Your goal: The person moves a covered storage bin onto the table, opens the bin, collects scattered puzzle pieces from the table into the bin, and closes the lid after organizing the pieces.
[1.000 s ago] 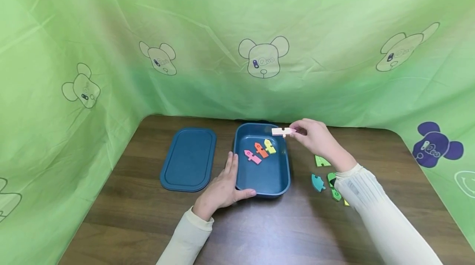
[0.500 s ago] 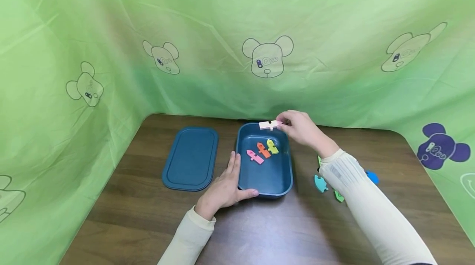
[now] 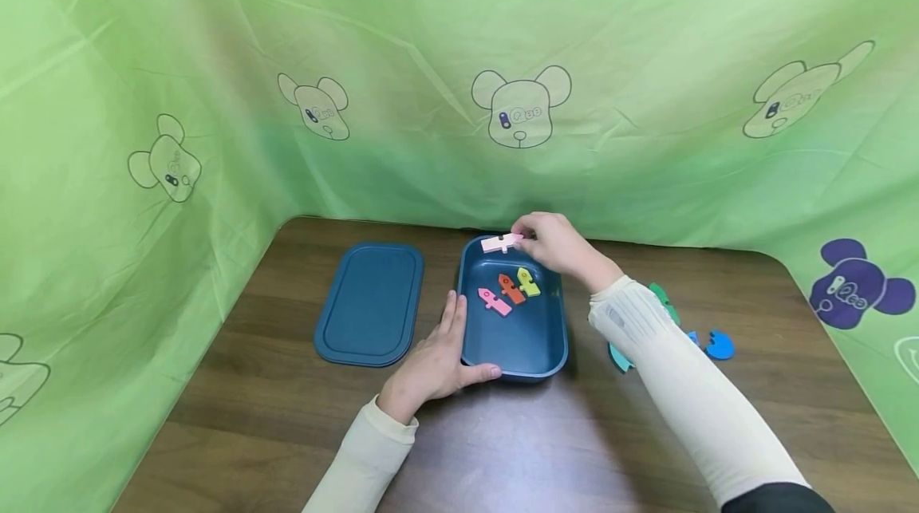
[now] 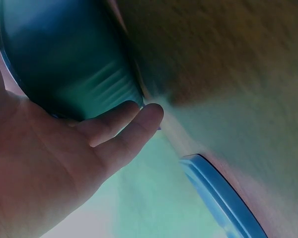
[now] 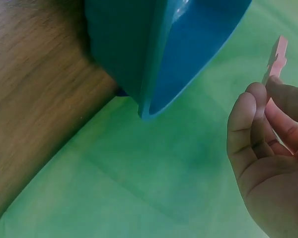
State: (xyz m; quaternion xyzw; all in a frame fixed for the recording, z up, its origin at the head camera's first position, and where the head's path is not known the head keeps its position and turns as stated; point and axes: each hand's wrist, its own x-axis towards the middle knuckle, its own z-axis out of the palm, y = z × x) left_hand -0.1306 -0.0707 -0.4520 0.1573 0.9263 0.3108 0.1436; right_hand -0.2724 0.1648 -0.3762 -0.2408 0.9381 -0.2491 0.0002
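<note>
My right hand (image 3: 558, 248) pinches a pale pink puzzle piece (image 3: 497, 243) between thumb and fingers, above the far end of a dark blue box (image 3: 511, 345). The right wrist view shows this piece (image 5: 278, 55) jutting from the fingertips, apart from the box rim. Inside the box lie a pink puzzle piece (image 3: 494, 302), an orange one (image 3: 511, 290) and a yellow one (image 3: 528, 282), each pointed at one end. My left hand (image 3: 431, 369) rests against the box's near left corner, fingers extended along the left wall, thumb at the front rim.
A dark blue lid (image 3: 371, 304) lies flat left of the box. Right of it, partly hidden by my right sleeve, are loose pieces: teal (image 3: 621, 358), green (image 3: 664, 303) and blue (image 3: 720, 345). A green curtain (image 3: 402, 178) hangs behind the wooden table (image 3: 237, 409).
My right hand has moved left with the pale pink piece, carrying it from the box's right edge to over its far end. The left hand stays at the box.
</note>
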